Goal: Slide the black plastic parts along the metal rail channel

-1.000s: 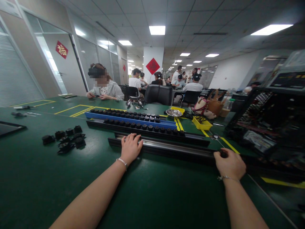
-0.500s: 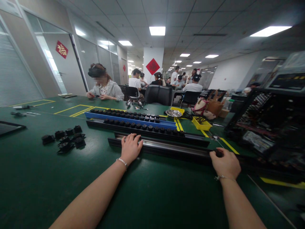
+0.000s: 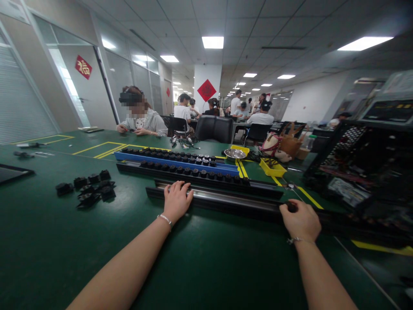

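A long black rail (image 3: 226, 199) with a shiny metallic channel lies on the green table in front of me. My left hand (image 3: 177, 199) grips the rail near its left end, fingers curled over the top. At the rail's right part, my right hand (image 3: 301, 218) pinches a small round black part (image 3: 292, 207) between thumb and fingers, right at the channel. My palm hides the rail beneath it. Behind lies a second black rail (image 3: 264, 189) carrying a row of small black parts. Beyond that, a blue rail (image 3: 155, 161) holds more such parts, a few with silvery tops.
Loose black parts (image 3: 93, 187) lie in a cluster at left. A metal bowl (image 3: 235, 153) and a yellow tray (image 3: 272, 168) stand at the back right. An open computer case (image 3: 351, 172) flanks my right side. A person (image 3: 142, 118) sits across the table.
My right hand has slid slightly left along the rail with the round black part. My left hand stays in the same place.
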A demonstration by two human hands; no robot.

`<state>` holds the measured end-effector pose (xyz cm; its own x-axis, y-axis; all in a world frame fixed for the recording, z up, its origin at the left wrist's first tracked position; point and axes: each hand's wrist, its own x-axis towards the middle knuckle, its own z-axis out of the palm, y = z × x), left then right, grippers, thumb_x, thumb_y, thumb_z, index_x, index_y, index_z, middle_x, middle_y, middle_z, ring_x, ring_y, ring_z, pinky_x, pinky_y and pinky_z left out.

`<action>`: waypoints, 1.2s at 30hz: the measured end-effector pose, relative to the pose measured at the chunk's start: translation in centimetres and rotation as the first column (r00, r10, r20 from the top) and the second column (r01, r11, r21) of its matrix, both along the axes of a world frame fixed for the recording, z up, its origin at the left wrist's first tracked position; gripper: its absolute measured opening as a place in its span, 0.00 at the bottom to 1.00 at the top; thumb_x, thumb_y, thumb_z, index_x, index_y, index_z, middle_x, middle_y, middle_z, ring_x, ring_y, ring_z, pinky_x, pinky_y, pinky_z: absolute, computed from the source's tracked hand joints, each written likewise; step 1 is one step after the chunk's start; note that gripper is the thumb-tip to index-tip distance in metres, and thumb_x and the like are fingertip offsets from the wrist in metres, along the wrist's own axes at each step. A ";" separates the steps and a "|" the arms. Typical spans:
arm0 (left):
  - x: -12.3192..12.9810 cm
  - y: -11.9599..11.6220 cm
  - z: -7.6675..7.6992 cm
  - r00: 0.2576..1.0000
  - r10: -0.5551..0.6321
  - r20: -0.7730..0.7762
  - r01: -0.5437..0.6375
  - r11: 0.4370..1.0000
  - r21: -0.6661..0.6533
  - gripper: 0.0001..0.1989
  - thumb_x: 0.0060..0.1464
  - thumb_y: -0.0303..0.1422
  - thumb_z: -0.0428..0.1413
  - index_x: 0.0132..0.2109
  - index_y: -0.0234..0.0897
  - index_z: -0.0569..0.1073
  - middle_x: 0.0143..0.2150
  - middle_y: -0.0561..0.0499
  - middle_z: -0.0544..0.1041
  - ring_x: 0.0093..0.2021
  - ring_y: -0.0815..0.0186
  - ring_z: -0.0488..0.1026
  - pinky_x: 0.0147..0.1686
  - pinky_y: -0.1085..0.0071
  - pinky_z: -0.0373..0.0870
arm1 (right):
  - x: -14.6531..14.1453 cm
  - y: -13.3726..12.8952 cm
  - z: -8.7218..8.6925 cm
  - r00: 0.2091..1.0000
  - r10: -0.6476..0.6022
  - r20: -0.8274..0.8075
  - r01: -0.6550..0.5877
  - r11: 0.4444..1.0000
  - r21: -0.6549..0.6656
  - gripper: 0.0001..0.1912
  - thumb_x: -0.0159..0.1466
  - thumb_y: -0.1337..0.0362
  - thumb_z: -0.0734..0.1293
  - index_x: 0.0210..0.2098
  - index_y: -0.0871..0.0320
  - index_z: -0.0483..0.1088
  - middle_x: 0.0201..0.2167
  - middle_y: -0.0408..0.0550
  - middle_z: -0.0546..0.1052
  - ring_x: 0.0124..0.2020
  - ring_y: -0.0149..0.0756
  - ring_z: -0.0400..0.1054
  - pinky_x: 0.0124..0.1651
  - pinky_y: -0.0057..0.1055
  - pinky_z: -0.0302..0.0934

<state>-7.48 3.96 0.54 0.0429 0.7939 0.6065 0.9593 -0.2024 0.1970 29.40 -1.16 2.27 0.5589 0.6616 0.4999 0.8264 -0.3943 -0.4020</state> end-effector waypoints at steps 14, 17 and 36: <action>0.2 0.0 0.1 1.000 0.002 0.010 -0.002 1.000 0.003 0.18 0.58 0.40 0.45 0.50 0.43 0.72 0.53 0.45 0.71 0.56 0.57 0.62 0.57 0.53 0.49 | -1.0 0.1 -0.1 0.999 0.039 0.028 -0.040 0.999 0.033 0.18 0.55 0.55 0.61 0.39 0.57 0.72 0.37 0.51 0.72 0.39 0.44 0.66 0.38 0.37 0.60; 0.2 -0.1 0.1 1.000 0.008 0.012 -0.008 1.000 -0.002 0.18 0.58 0.40 0.45 0.50 0.43 0.72 0.53 0.45 0.71 0.56 0.57 0.62 0.57 0.53 0.49 | -1.4 0.1 0.0 0.999 0.041 0.030 -0.042 0.999 0.024 0.17 0.55 0.55 0.60 0.40 0.57 0.71 0.38 0.50 0.72 0.40 0.43 0.66 0.38 0.36 0.59; 0.2 -0.2 0.3 1.000 0.003 0.022 -0.002 1.000 -0.022 0.18 0.58 0.40 0.45 0.51 0.43 0.72 0.54 0.45 0.70 0.56 0.57 0.62 0.57 0.54 0.48 | -2.7 0.1 0.2 0.994 0.110 0.027 -0.110 0.994 -0.007 0.18 0.57 0.55 0.59 0.40 0.58 0.70 0.37 0.52 0.72 0.38 0.43 0.65 0.34 0.35 0.58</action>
<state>-7.26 3.72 0.84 0.0278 0.8072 0.5896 0.9552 -0.1954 0.2225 26.67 -1.06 2.51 0.4684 0.7211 0.5105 0.8756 -0.3020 -0.3769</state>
